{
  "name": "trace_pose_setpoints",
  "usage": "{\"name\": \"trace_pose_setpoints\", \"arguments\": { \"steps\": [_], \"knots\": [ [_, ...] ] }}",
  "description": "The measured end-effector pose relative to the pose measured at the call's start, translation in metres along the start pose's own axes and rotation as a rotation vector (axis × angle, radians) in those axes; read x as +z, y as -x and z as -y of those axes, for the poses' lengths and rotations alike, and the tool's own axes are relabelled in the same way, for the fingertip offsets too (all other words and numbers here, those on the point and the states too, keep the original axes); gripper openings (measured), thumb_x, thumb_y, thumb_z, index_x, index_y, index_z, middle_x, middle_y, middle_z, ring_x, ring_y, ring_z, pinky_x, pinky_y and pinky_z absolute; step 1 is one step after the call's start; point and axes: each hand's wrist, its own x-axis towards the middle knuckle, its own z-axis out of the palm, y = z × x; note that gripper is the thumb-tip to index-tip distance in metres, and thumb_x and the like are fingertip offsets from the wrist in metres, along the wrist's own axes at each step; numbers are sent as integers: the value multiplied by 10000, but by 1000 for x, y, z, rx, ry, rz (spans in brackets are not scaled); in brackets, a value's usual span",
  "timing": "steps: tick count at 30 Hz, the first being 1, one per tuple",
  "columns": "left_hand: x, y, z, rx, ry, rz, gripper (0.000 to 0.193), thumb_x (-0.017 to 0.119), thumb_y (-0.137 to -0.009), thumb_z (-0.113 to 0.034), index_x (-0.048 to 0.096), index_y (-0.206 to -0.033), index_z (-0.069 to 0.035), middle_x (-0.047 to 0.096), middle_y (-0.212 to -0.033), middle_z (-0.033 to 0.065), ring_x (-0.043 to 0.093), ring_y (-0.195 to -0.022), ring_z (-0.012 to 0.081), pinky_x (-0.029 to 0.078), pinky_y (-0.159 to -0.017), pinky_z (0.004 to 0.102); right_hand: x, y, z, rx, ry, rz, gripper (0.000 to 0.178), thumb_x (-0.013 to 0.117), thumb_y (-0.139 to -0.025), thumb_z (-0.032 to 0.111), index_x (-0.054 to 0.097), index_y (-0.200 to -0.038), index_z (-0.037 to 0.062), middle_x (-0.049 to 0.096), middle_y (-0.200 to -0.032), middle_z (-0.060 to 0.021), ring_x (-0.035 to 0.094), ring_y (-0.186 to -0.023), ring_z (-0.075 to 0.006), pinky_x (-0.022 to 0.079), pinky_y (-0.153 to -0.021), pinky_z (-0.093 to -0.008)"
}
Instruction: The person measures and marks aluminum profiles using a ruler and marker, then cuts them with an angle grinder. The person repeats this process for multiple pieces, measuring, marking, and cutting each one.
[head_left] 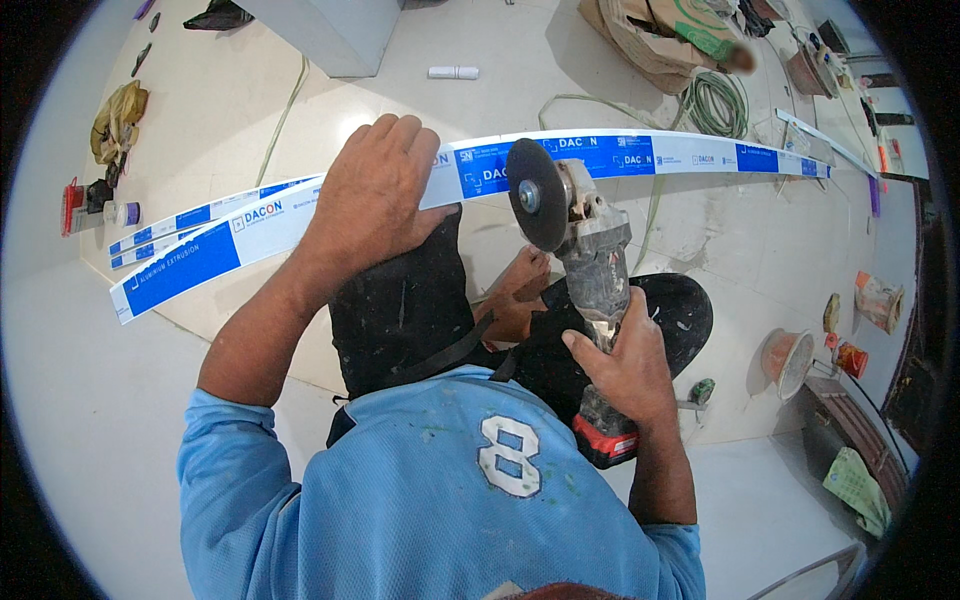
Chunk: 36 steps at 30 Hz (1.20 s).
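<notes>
A long profile strip (600, 158) covered in blue and white film lies crosswise in front of me, over my left knee. My left hand (375, 185) grips it left of the middle, fingers folded over its far edge and thumb on the near side. My right hand (632, 360) is wrapped round the grey body of a cordless angle grinder (598, 265), which has a red and black battery (605, 440) at its lower end. The grinder's dark cutting disc (535, 195) stands upright by the strip, right of my left hand; whether they touch, I cannot tell.
More film-covered strips (190, 225) lie on the floor at the left. A coiled green hose (715, 105) sits at the far right near brown sacking (650, 45). A white column (335, 35) rises ahead. Buckets (787, 360) stand at the right; a white roll (453, 73) lies ahead.
</notes>
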Motion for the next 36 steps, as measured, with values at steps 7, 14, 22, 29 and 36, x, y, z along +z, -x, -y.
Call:
{"name": "trace_pose_setpoints", "arguments": {
  "steps": [7, 14, 22, 29, 36],
  "knots": [
    [-2, -1, -1, -4, -17, 13, 603, 964, -888, -448, 713, -1201, 2, 643, -1076, 142, 617, -1017, 260, 538, -896, 434, 0, 0, 4, 11, 16, -3, 666, 879, -944, 316, 493, -1319, -77, 771, -1023, -355, 801, -1005, -527, 634, -863, -575],
    [2, 1, 0, 19, -39, -25, 591, 957, -890, -448, 712, -1193, -4, 637, -1072, 134, 615, -1007, 255, 536, -884, 430, 3, 0, 2, -6, 12, -15, 661, 875, -949, 314, 493, -1322, -75, 776, -1024, -354, 808, -1003, -519, 642, -856, -567],
    [2, 1, -1, 17, -38, -19, 567, 952, -896, -433, 709, -1179, -6, 636, -1075, 131, 616, -1006, 253, 534, -879, 430, 2, -2, 4, -9, 22, -13, 656, 870, -955, 322, 495, -1307, -84, 775, -1018, -355, 811, -999, -514, 646, -858, -560],
    [1, 1, 0, 22, -14, -19, 585, 961, -881, -423, 698, -1190, -2, 635, -1083, 139, 617, -1008, 260, 532, -881, 436, 3, -3, 3, -13, 24, -18, 661, 877, -953, 332, 499, -1306, -80, 774, -1018, -353, 805, -1005, -522, 643, -860, -565],
    [-3, 1, -6, -24, 13, 29, 637, 1005, -806, -357, 658, -1204, -1, 632, -1129, 152, 630, -1079, 316, 526, -987, 475, 5, -6, 3, -28, 4, -29, 658, 885, -951, 322, 501, -1306, -78, 770, -1041, -353, 799, -1015, -530, 641, -859, -570]
  ]
}}
